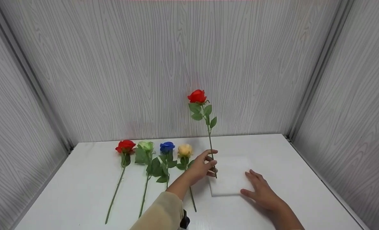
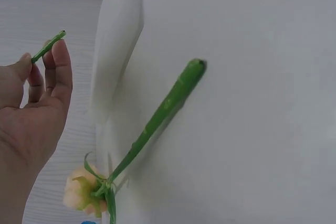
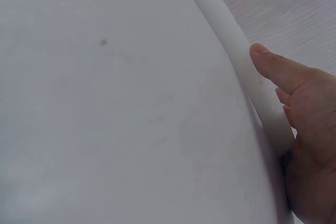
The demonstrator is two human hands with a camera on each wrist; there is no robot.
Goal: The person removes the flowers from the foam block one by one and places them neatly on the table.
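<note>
My left hand [image 1: 201,167] pinches the lower stem of a red rose [image 1: 197,96] and holds it up, bloom at the top, slightly tilted. The bare stem end hangs below the fingers, over the left part of a flat white rectangular slab [image 1: 229,182]. In the left wrist view the cut stem end [image 2: 48,46] sticks out past thumb and fingertips. At the slab's near right corner rests my right hand [image 1: 263,192], thumb at the front edge, fairly straight fingers along the right side. The right wrist view shows the thumb [image 3: 278,66] against the slab's rounded edge; most fingers are hidden.
Left of the slab, a yellow rose [image 1: 185,150], a blue rose [image 1: 167,147], a pale green rose [image 1: 145,146] and another red rose [image 1: 125,146] lie in a row on the white table [image 1: 80,179]. Grey wood-grain panels [image 1: 144,64] enclose the back and sides.
</note>
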